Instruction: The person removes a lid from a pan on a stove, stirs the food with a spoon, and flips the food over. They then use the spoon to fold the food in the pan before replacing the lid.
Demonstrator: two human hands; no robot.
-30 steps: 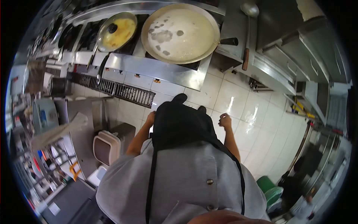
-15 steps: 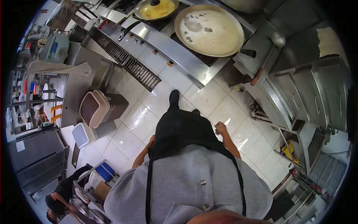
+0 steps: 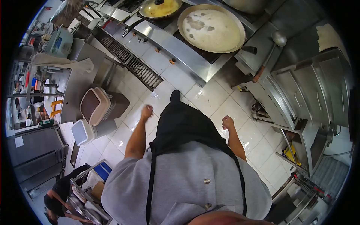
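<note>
My left hand (image 3: 147, 111) is out in front of my apron (image 3: 187, 125) on the left, above the tiled floor, with its fingers curled in and nothing visible in them. On the other side my right hand (image 3: 227, 123) hangs beside the apron, also loosely closed, with no object showing. Neither hand touches anything. Ahead of me, a wide pan of pale, foamy liquid (image 3: 213, 32) sits on the stove (image 3: 187, 63). To its left stands a glass-lidded pan (image 3: 159, 9) with yellow food inside.
A ladle (image 3: 270, 56) lies on the steel counter at right, near a cloth (image 3: 330, 37). Bins (image 3: 95, 107) stand at left by a steel table (image 3: 80, 78). A floor drain grate (image 3: 127, 58) runs before the stove. Another person (image 3: 60, 193) works at lower left.
My left hand has swung forward and up from beside my apron. My right hand has shifted slightly forward. The view has moved a little; the other person's arms have moved.
</note>
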